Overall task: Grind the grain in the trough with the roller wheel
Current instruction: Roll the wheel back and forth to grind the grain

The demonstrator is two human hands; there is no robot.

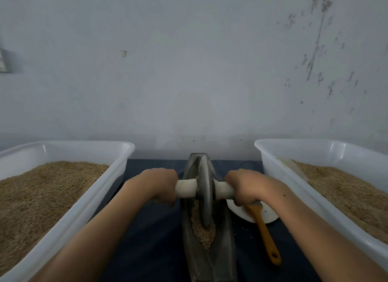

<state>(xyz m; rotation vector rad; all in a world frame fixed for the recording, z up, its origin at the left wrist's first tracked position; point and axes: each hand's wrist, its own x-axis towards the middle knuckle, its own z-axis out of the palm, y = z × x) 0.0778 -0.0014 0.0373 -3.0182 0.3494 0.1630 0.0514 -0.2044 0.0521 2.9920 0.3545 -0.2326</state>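
Because the roller wheel (204,192) has to be driven evenly along a narrow channel, each hand takes one end of its pale axle: the left hand (160,185) has its fingers curled round the left handle (185,188) at nine o'clock of the disc, and the right hand (244,186) is clamped round the right handle (223,190) at three o'clock. Gripping on both sides keeps the thin metal disc upright, I judge, so it does not tip against the walls of the trough (210,250).

That trough is a dark, boat-shaped vessel lying lengthwise from six to twelve o'clock on the dark-covered desk (151,239), squarely between the forearms, so pushing and pulling can run straight out from the body. The wheel's rim sits down in the groove, and the grain (204,232) is heaped in the channel at six o'clock of the disc, in the wheel's path; it looks largely whole, so grinding seems far from finished.

Just at four o'clock of the trough lies a brush with an orange handle (265,233) across a white dish (266,213), probably kept near for sweeping grain. Farther out, a left tub (88,204) at nine o'clock and a right tub (294,168) at three o'clock hold more grain within reach.
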